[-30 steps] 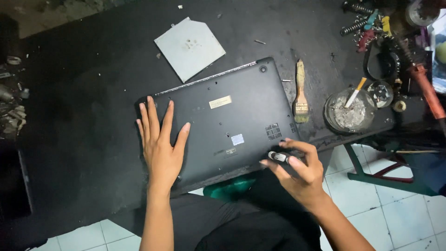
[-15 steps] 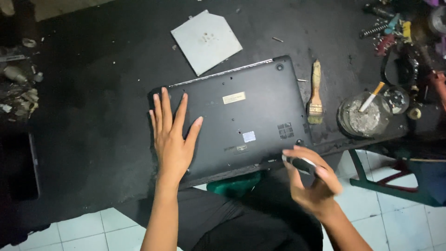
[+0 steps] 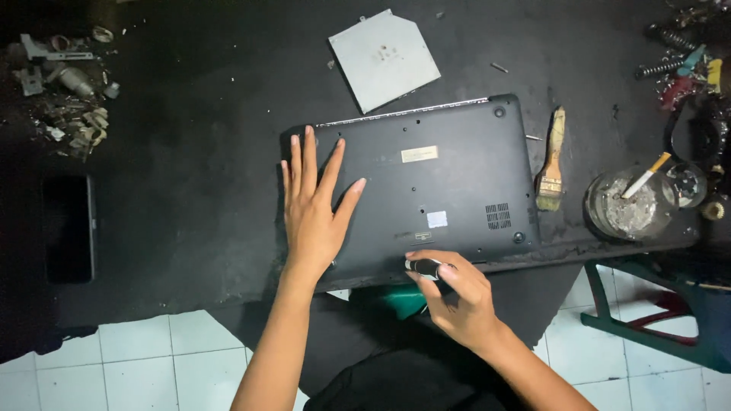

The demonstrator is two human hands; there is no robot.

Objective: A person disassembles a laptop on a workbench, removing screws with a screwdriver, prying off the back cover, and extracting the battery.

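Lying under both hands, upturned laptop (image 3: 442, 183)

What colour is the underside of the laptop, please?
Black, seen in the head view: the laptop lies bottom up.

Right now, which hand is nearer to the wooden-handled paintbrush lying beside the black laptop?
Right. The right hand grips a small dark tool at the near edge of the upturned black laptop, below and left of the wooden-handled paintbrush. The left hand lies flat on the laptop's far side.

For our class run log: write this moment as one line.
left hand flat on laptop base | right hand holds screwdriver at near edge | brush beside laptop
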